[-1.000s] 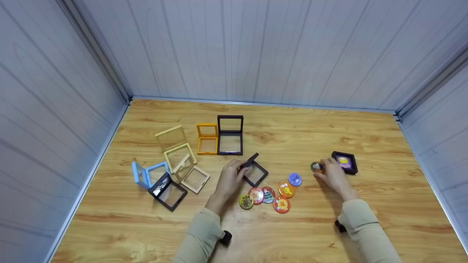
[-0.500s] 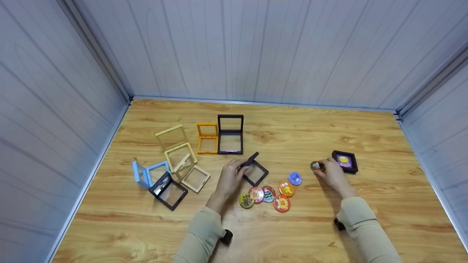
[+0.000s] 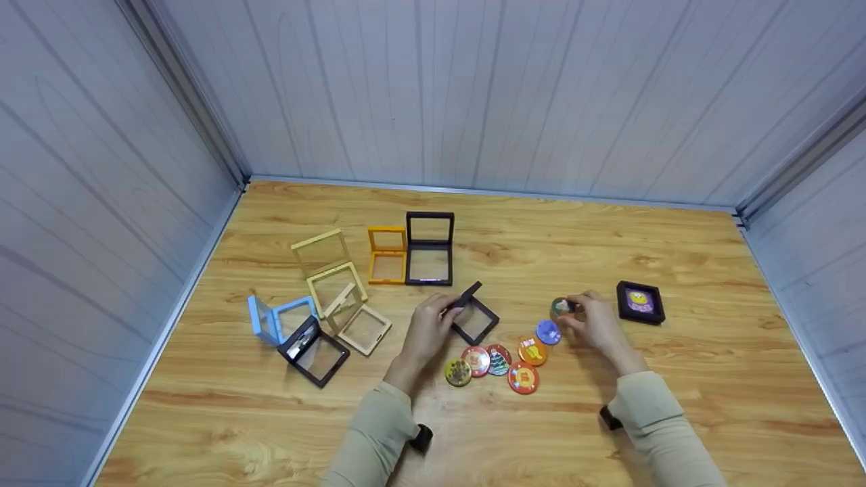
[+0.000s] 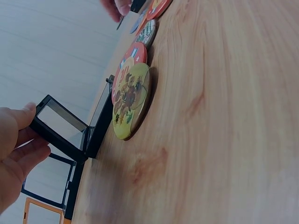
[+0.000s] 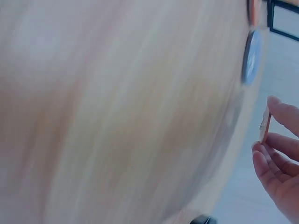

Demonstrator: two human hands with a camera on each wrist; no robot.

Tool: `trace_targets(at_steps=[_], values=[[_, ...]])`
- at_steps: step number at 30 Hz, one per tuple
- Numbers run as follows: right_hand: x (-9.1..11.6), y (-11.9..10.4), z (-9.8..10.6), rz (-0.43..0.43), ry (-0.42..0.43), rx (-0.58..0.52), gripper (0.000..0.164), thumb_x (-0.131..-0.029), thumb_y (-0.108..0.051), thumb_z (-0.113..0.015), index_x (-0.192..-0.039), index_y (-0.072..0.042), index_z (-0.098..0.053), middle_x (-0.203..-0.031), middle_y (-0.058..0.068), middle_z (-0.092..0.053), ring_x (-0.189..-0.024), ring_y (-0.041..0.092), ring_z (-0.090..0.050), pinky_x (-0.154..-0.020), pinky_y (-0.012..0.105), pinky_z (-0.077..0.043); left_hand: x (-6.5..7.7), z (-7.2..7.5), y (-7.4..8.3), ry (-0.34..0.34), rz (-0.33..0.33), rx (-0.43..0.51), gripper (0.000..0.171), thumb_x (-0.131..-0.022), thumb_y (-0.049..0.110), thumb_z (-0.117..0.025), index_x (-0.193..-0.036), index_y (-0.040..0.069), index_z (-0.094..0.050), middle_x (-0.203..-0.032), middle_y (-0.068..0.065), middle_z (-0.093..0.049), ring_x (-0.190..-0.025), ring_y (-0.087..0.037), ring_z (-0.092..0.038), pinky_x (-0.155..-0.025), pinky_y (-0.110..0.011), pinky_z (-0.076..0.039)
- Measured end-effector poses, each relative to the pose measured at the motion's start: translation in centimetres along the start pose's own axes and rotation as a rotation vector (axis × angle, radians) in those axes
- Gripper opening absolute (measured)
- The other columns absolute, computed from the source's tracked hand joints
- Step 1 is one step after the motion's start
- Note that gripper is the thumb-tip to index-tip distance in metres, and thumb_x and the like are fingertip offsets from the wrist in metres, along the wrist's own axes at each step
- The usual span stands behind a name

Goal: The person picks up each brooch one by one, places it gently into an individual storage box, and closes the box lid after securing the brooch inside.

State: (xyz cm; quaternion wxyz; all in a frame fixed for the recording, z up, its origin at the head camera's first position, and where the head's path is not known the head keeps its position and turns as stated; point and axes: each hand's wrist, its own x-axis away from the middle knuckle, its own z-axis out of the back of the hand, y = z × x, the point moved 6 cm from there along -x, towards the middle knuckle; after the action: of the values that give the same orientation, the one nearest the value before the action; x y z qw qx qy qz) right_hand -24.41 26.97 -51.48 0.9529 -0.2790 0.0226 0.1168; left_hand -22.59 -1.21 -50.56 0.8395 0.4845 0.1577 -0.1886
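Note:
My left hand [image 3: 426, 333] pinches the raised lid of a small black display frame [image 3: 476, 320], whose clear window shows in the left wrist view. In my right hand [image 3: 598, 326] a round dark green badge [image 3: 559, 308] is pinched by its edge between thumb and fingers, off the table in the right wrist view. Just below it on the table lies a blue badge [image 3: 549, 332]. Nearby are an orange badge [image 3: 533, 352], a red badge [image 3: 523, 377], a Christmas tree badge [image 3: 499, 360], a pink-red badge [image 3: 476, 361] and a yellow-green badge [image 3: 458, 372].
A closed black frame [image 3: 641, 302] holding a purple and yellow badge lies at the right. Several open frames stand left and behind: orange [image 3: 388, 268], larger black [image 3: 429, 264], yellow [image 3: 336, 283], beige [image 3: 365, 330], light blue [image 3: 262, 320] and black [image 3: 316, 355]. Panel walls [image 3: 433, 95] enclose the table.
My right hand has moved left with the green badge, away from the closed black frame and toward the blue badge. The left hand stays on the lid.

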Motion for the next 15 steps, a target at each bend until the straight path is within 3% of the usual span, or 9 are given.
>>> trace_targets(at_steps=[4, 15], values=[[-0.2, -1.7, -0.9, -0.003, -0.036, -0.063, 0.042, -0.075, -0.012, -0.070, -0.108, 0.010, -0.056, -0.096, 0.019, -0.052, -0.083, 0.031, -0.056, -0.073, 0.039, -0.048, 0.0, 0.0, 0.0, 0.013, -0.007, 0.001, 0.020, -0.078, 0.004, -0.064, -0.097, -0.004, -0.064, -0.087, -0.010, -0.063, -0.083, -0.020, -0.059, -0.076, -0.026, -0.047], [-1.2, -5.5, -2.9, 0.011, -0.095, -0.102, 0.041, -0.076, -0.014, -0.069, -0.110, 0.006, -0.056, -0.100, 0.016, -0.051, -0.088, 0.027, -0.055, -0.076, 0.036, -0.049, 0.0, 0.1, 0.0, 0.011, -0.005, 0.000, 0.020, -0.080, 0.007, -0.063, -0.097, -0.003, -0.064, -0.088, -0.010, -0.063, -0.083, -0.020, -0.059, -0.077, -0.026, -0.046]])
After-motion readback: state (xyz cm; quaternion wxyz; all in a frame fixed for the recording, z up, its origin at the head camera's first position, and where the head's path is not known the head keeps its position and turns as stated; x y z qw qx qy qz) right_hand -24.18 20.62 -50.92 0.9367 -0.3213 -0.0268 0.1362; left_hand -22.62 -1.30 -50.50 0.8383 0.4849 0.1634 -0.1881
